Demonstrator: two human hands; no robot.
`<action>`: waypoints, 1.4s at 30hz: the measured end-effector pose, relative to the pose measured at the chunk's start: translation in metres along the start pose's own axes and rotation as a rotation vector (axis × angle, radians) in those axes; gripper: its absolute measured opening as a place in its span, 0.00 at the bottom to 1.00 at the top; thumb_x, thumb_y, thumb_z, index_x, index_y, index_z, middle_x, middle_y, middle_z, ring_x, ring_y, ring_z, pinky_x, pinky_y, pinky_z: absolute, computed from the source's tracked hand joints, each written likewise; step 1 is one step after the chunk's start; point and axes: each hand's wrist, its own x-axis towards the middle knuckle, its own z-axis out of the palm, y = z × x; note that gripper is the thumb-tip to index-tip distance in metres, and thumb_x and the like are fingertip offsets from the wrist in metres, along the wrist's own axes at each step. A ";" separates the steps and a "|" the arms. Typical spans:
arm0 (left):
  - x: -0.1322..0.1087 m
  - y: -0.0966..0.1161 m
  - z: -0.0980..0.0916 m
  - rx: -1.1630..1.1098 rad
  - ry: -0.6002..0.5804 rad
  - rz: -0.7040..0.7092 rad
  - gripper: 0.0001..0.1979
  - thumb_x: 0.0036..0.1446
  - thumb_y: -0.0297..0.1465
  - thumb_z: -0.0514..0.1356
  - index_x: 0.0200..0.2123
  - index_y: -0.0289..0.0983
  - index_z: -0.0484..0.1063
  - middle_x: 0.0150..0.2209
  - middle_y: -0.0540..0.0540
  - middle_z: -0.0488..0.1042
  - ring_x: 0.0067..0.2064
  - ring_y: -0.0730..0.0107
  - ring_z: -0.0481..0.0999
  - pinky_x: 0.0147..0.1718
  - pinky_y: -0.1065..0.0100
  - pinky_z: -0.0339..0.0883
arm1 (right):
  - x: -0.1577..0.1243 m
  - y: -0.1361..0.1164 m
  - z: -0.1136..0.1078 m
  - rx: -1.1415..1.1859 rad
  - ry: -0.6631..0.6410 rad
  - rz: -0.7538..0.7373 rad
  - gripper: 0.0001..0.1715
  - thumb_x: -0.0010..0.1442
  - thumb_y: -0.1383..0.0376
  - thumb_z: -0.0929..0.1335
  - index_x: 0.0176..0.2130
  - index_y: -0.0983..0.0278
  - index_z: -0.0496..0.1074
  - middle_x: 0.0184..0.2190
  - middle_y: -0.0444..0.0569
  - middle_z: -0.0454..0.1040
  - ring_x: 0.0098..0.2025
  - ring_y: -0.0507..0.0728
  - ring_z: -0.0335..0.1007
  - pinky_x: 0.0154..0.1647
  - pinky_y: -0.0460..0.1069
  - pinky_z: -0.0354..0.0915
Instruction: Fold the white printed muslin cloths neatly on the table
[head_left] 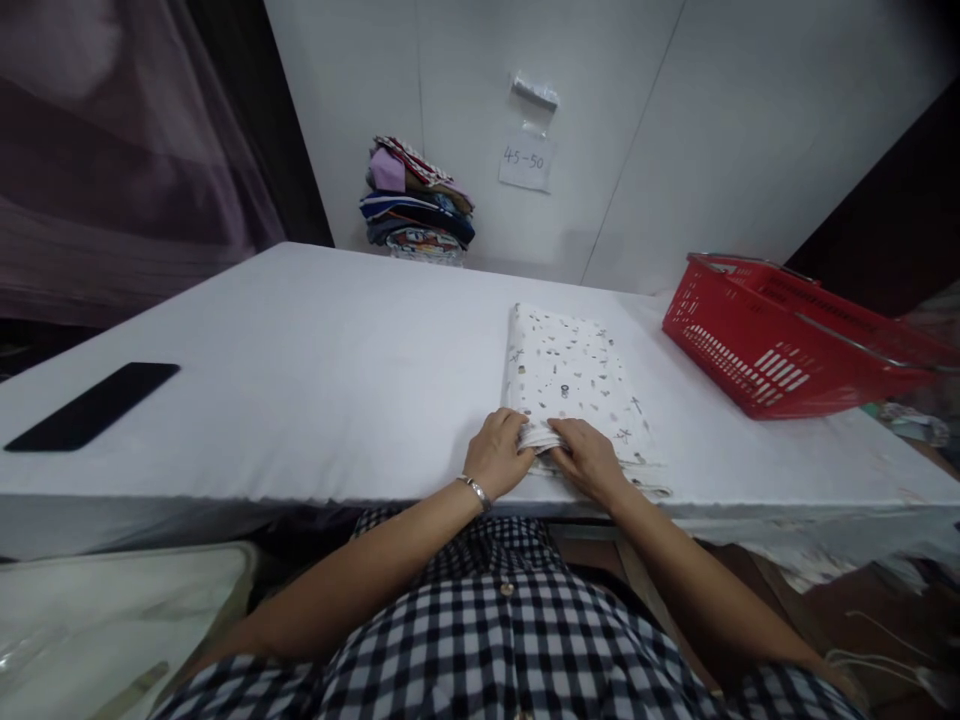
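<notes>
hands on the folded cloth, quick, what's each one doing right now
Left hand: closed on the near edge of the folded patterned cloth.
Right hand: fingers curled, pressing on the same near edge.

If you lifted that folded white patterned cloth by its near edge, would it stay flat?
Probably not: the folded cloth looks soft, its near layers bunching under the left hand and right hand, so it would likely droop. It seems light, and should slide easily on the smooth table.
</notes>
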 end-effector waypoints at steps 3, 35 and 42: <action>0.002 -0.001 -0.002 -0.016 0.005 -0.014 0.08 0.53 0.28 0.55 0.38 0.39 0.67 0.39 0.49 0.69 0.44 0.68 0.67 0.42 0.68 0.63 | -0.002 0.001 0.000 -0.009 -0.058 -0.042 0.21 0.57 0.69 0.62 0.50 0.64 0.67 0.44 0.54 0.72 0.45 0.60 0.66 0.46 0.54 0.64; -0.001 -0.017 0.010 0.133 0.070 0.081 0.23 0.47 0.22 0.54 0.48 0.38 0.61 0.45 0.43 0.66 0.48 0.59 0.65 0.44 0.61 0.65 | -0.019 0.010 0.003 -0.223 -0.042 0.059 0.24 0.56 0.71 0.62 0.53 0.66 0.65 0.43 0.56 0.71 0.43 0.60 0.63 0.42 0.52 0.59; -0.005 -0.023 0.009 0.050 0.019 0.009 0.14 0.49 0.23 0.53 0.41 0.39 0.61 0.41 0.46 0.67 0.45 0.63 0.67 0.43 0.63 0.64 | -0.071 0.077 -0.030 -0.419 0.016 0.359 0.21 0.53 0.73 0.62 0.48 0.67 0.69 0.43 0.57 0.71 0.43 0.61 0.63 0.42 0.53 0.59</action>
